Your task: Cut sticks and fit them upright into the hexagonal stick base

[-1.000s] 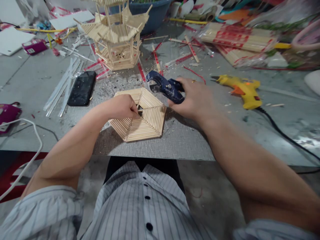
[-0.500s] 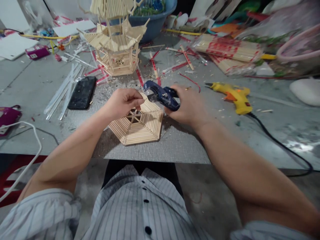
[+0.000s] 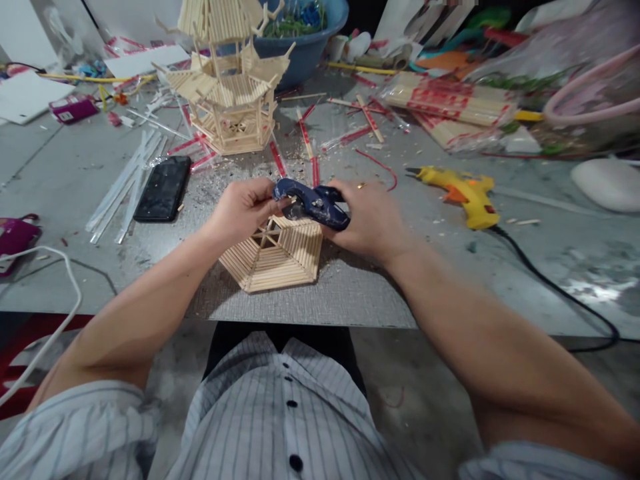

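Observation:
My right hand (image 3: 370,220) grips a dark blue hand cutter (image 3: 323,205) with a hooked jaw, held above a hexagonal panel of wooden sticks (image 3: 280,267). At the jaw end, my left hand (image 3: 243,208) is closed in a pinch, its fingertips touching or very near the tool. Whatever lies between those fingers is too small or hidden to make out. The panel rests near the table's front edge, with a spoked opening partly visible under the hands.
Behind the panel stands a tiered stick pagoda (image 3: 233,100), beside a blue basin (image 3: 300,50). A black phone (image 3: 163,189) and clear glue sticks (image 3: 125,180) lie left. To the right are a yellow glue gun (image 3: 463,190) and packaged sticks (image 3: 450,100).
The cutter has moved slightly left and down, and its jaw now meets my left fingertips. Both hands have come closer together. The view has shifted a little.

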The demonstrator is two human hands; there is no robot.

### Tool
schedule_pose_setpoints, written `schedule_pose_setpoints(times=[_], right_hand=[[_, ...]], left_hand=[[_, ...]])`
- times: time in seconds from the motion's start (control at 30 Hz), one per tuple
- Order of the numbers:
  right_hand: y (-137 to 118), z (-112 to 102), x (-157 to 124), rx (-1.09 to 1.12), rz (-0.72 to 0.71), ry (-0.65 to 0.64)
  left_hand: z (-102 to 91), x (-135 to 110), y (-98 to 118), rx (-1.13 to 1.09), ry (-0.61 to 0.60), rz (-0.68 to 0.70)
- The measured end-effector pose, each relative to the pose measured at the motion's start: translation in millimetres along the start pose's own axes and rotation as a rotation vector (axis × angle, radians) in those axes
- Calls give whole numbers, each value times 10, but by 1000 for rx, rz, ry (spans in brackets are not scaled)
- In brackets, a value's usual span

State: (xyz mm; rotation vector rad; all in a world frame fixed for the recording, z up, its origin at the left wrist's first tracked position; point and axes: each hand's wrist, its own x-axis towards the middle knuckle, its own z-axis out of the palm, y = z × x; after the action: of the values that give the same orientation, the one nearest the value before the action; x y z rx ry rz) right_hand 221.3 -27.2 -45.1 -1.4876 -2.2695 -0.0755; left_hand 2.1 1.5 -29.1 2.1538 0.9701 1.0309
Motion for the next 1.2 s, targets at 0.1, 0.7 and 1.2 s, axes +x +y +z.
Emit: schedule_pose_setpoints(times=[0.1, 0.7, 1.2], right_hand=[[-18, -17, -9, 11, 19, -13], [-8, 31, -49, 35, 82, -1], [6, 20, -53, 91, 51, -10]], left_hand=[[6, -1, -7, 16, -5, -35], [-3, -20, 78, 1, -11, -42], [-5, -21, 49, -46, -36, -64]])
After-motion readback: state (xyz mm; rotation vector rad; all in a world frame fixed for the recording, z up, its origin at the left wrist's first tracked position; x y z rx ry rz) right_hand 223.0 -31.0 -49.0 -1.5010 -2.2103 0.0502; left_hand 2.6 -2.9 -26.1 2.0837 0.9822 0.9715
